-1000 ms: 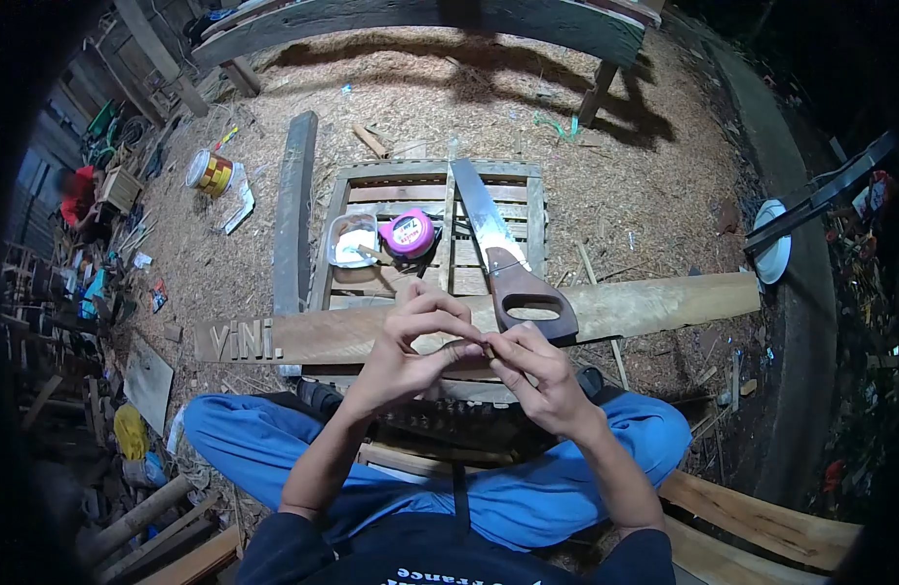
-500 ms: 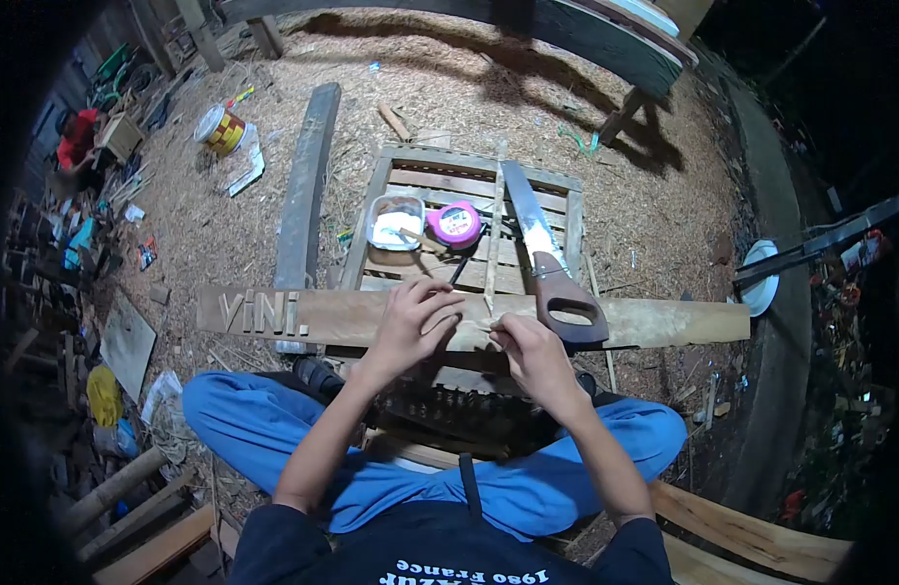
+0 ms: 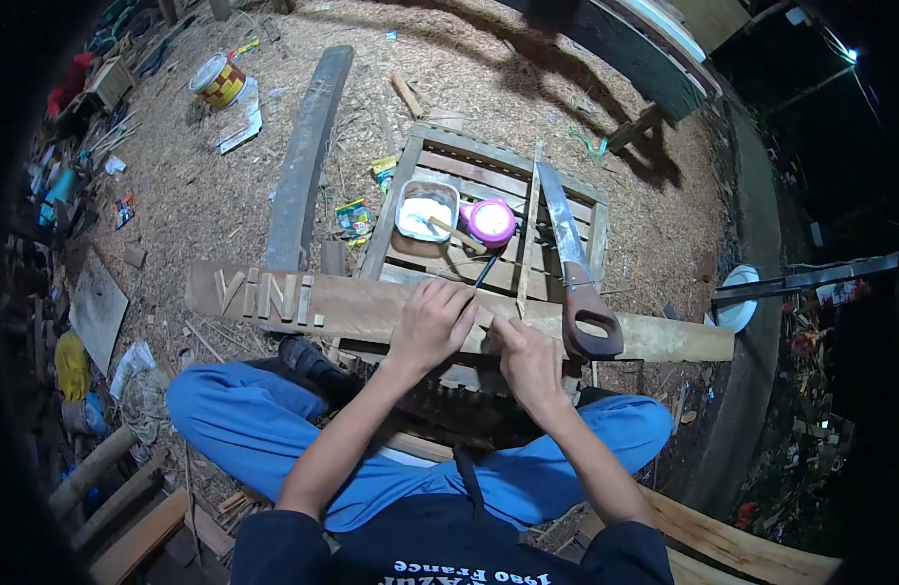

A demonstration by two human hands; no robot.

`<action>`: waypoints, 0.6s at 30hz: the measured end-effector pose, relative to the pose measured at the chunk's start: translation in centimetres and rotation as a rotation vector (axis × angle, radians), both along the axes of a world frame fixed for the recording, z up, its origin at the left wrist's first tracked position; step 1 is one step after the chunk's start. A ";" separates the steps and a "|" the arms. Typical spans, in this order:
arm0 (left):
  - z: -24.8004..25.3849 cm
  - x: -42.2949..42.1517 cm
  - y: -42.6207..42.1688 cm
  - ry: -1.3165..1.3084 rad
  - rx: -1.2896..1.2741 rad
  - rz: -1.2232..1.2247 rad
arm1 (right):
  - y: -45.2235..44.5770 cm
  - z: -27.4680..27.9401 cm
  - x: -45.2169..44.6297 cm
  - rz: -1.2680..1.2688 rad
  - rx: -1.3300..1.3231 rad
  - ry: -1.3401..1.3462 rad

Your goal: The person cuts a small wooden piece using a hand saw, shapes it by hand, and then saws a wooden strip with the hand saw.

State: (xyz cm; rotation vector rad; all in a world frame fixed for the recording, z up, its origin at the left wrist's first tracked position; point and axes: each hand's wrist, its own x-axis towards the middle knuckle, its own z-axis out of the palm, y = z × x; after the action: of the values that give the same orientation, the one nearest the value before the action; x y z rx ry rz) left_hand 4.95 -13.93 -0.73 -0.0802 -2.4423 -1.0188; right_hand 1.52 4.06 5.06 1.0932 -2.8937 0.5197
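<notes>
Across the front lies a long wooden board, with small wood strips forming letters at its left end. My left hand is over the middle of the board, fingers bent together; whatever they grip is too small to make out. Just to its right, my right hand is closed in a pinch, its contents also unclear. Beyond them a slatted wooden stand carries a plastic tub of white paste with a stick in it, a pink tape measure and a thin strip. A handsaw rests across the board.
A dark plank lies left of the stand, near a paint bucket. At the top right is a heavy bench. A white dish sits by the board's right end. Part of another person in red shows at the far left.
The view has turned, shifting the stand and saw to the right. My hands were together, came apart, and are now lower over the board, with a small gap between them.
</notes>
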 end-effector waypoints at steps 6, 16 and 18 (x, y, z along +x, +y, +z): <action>0.2 0.0 0.1 -0.026 0.017 -0.004 | 1.8 1.0 1.2 -0.010 0.089 -0.013; 0.7 -0.6 0.0 0.009 0.026 0.007 | 3.6 0.7 1.5 0.006 0.030 0.043; 0.6 -0.2 0.4 0.012 0.013 0.024 | 3.9 0.5 2.1 -0.015 0.020 0.036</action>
State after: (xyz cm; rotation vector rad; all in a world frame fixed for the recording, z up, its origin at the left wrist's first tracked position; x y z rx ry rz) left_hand 4.70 -13.55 -0.08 -0.0523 -2.4193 -1.0210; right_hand 3.61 7.97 5.53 1.0708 -2.8800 0.4669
